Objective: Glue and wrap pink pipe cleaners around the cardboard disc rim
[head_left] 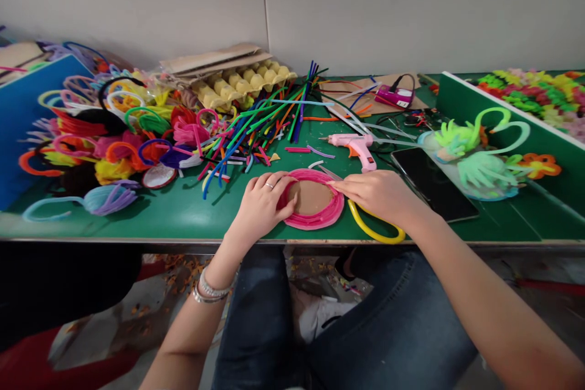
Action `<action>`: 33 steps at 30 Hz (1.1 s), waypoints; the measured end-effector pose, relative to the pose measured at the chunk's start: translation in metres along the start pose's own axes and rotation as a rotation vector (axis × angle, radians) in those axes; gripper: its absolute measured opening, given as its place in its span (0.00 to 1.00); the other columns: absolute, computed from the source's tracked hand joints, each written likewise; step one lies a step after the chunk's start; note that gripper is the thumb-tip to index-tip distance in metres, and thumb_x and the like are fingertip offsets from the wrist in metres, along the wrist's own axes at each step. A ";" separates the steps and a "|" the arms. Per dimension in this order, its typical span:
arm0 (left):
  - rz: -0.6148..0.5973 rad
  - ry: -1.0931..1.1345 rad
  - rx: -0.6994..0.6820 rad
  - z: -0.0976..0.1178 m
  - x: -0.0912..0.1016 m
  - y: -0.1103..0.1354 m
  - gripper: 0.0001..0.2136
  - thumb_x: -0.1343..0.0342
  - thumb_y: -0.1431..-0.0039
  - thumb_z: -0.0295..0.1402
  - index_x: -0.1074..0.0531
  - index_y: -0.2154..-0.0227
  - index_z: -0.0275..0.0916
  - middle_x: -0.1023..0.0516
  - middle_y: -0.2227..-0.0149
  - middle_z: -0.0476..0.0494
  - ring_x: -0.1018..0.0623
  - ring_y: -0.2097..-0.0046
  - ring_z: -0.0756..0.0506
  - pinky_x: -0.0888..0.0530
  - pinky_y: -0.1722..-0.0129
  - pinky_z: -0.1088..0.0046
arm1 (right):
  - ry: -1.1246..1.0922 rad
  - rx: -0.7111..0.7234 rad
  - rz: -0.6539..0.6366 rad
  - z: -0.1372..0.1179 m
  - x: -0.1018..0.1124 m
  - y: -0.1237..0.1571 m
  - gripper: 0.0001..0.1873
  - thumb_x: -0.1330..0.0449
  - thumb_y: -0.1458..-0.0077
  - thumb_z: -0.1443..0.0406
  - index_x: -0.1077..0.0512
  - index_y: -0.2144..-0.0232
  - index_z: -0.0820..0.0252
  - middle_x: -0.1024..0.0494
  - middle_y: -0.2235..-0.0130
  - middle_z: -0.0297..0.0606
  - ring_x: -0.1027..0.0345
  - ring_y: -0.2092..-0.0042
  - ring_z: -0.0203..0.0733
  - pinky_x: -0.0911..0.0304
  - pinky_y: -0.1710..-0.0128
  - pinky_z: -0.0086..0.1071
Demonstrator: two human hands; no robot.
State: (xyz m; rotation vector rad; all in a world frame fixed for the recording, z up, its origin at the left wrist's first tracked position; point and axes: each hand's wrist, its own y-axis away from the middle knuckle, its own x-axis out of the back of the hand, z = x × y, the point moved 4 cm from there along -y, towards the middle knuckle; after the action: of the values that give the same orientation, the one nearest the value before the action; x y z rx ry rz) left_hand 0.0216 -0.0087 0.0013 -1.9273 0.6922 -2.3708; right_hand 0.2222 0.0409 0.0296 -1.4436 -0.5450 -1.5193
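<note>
A brown cardboard disc [311,196] ringed with pink pipe cleaner [320,219] lies flat near the front edge of the green table [183,213]. My left hand [264,201] curls over the ring's left side, fingers pressed on the pink coil. My right hand [379,194] rests on the ring's right side, fingers closed, pinching the pink strand at the rim. A yellow pipe cleaner loop [372,231] lies under my right hand. Scissors [329,173] show partly just behind the ring.
A pink glue gun [359,147] lies behind the ring, a dark phone [432,183] to its right. Loose pipe cleaners [256,128] and finished headbands [105,146] pile at left, egg trays [237,82] behind. Green pipe-cleaner craft pieces [479,158] sit at right.
</note>
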 end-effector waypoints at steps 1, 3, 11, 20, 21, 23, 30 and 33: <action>-0.001 0.001 0.001 0.000 0.000 0.000 0.17 0.52 0.40 0.39 0.34 0.50 0.40 0.28 0.47 0.43 0.30 0.48 0.41 0.34 0.50 0.63 | 0.003 0.002 -0.009 -0.001 0.000 -0.001 0.12 0.46 0.42 0.70 0.23 0.61 0.56 0.19 0.66 0.32 0.27 0.69 0.33 0.45 0.74 0.28; -0.004 0.004 0.001 0.000 0.000 0.000 0.17 0.52 0.39 0.39 0.34 0.50 0.40 0.29 0.47 0.43 0.30 0.47 0.41 0.34 0.50 0.63 | 0.010 -0.003 -0.036 -0.003 0.001 -0.001 0.12 0.45 0.42 0.70 0.24 0.60 0.57 0.19 0.65 0.33 0.27 0.69 0.34 0.45 0.74 0.28; -0.009 0.012 0.008 0.000 0.000 0.000 0.17 0.52 0.39 0.39 0.34 0.50 0.40 0.29 0.47 0.43 0.31 0.47 0.41 0.35 0.50 0.63 | -0.002 -0.082 -0.168 -0.010 0.004 -0.006 0.12 0.45 0.43 0.71 0.24 0.59 0.59 0.19 0.65 0.35 0.27 0.68 0.36 0.48 0.75 0.29; -0.004 0.012 0.009 0.000 0.000 0.001 0.17 0.53 0.39 0.39 0.34 0.50 0.40 0.29 0.47 0.43 0.31 0.47 0.41 0.35 0.49 0.63 | -0.019 -0.150 -0.190 -0.011 0.005 -0.007 0.12 0.45 0.42 0.68 0.24 0.59 0.59 0.19 0.64 0.37 0.27 0.68 0.37 0.49 0.76 0.28; -0.002 0.012 0.009 0.000 0.000 0.001 0.17 0.53 0.39 0.39 0.34 0.50 0.40 0.28 0.47 0.43 0.31 0.47 0.41 0.35 0.50 0.63 | -0.027 -0.143 -0.173 -0.009 0.004 -0.006 0.12 0.45 0.42 0.67 0.24 0.58 0.58 0.19 0.63 0.36 0.27 0.68 0.36 0.49 0.76 0.28; 0.000 0.011 0.008 0.000 0.000 0.001 0.16 0.53 0.39 0.39 0.34 0.50 0.41 0.29 0.47 0.43 0.31 0.47 0.41 0.35 0.50 0.63 | -0.041 -0.129 -0.140 -0.006 0.004 -0.003 0.13 0.45 0.42 0.66 0.25 0.56 0.56 0.19 0.63 0.35 0.27 0.68 0.35 0.47 0.75 0.27; 0.007 0.012 0.002 0.000 0.000 0.001 0.16 0.53 0.39 0.39 0.34 0.50 0.41 0.29 0.47 0.42 0.30 0.48 0.41 0.35 0.50 0.63 | -0.071 -0.109 -0.062 0.000 0.005 0.005 0.13 0.46 0.40 0.64 0.25 0.56 0.54 0.19 0.62 0.34 0.27 0.67 0.34 0.42 0.71 0.27; -0.001 0.013 0.005 0.000 0.000 0.001 0.16 0.53 0.39 0.39 0.34 0.50 0.41 0.29 0.47 0.42 0.30 0.47 0.41 0.35 0.50 0.63 | -0.076 -0.089 -0.034 -0.002 0.007 0.006 0.13 0.47 0.40 0.65 0.24 0.57 0.56 0.19 0.62 0.35 0.27 0.67 0.34 0.41 0.70 0.27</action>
State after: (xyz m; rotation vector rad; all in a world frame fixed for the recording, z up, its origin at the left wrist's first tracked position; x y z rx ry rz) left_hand 0.0214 -0.0097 0.0012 -1.9127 0.6856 -2.3862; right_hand 0.2275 0.0344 0.0340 -1.5733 -0.5559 -1.5364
